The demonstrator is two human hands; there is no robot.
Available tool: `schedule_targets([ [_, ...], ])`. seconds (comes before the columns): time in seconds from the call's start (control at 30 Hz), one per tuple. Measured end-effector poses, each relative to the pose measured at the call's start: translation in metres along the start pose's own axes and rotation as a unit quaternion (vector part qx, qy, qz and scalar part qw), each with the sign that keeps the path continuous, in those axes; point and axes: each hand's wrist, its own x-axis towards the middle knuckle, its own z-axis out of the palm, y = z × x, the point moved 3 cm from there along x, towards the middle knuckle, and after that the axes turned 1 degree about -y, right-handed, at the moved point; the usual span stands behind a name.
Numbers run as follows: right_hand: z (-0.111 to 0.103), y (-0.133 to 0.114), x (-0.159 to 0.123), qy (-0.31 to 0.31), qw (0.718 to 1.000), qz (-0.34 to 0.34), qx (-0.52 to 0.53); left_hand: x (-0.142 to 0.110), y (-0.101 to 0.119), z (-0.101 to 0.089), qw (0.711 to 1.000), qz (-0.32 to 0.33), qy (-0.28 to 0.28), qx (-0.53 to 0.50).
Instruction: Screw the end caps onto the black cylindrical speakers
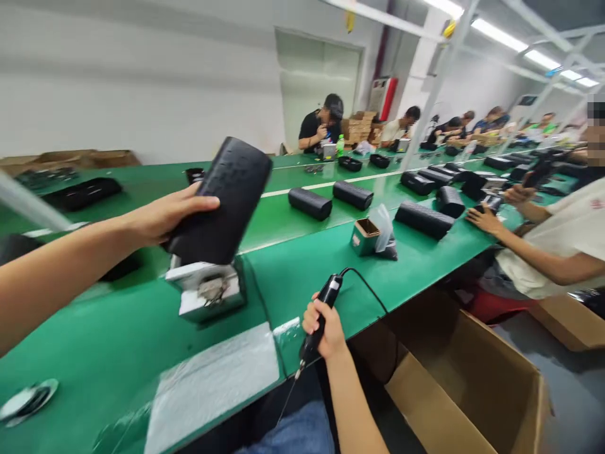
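Left hand [172, 217] grips a black case [229, 202], its long axis tilted up rightward, ahead and left of the right hand [328, 328], which clasps a corded tool [329, 290] tip-down.

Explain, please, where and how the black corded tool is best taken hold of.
I would grip the black corded tool around mid-body, palm coming from its right, as the right hand does. Its long, slim body suits a wrapped grip; the cord leaves the upper end and the metal tip points down, so both ends should stay free.
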Motion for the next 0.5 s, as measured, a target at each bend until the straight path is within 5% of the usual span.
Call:
schedule_targets([
  [0.1, 0.003, -0.007, -0.008, 0.015, 1.000, 0.012, -0.008, -0.104, -0.011, 0.011, 0.983, 0.036, -0.142, 0.109],
  [0.23, 0.003, -0.012, -0.014, 0.035, 0.999, 0.020, -0.022, -0.201, -0.045, 0.045, 0.946, 0.062, -0.165, 0.273],
  [0.5, 0.011, -0.017, -0.023, 0.021, 0.998, 0.002, -0.056, -0.252, -0.121, 0.096, 0.901, 0.130, -0.040, 0.413],
])
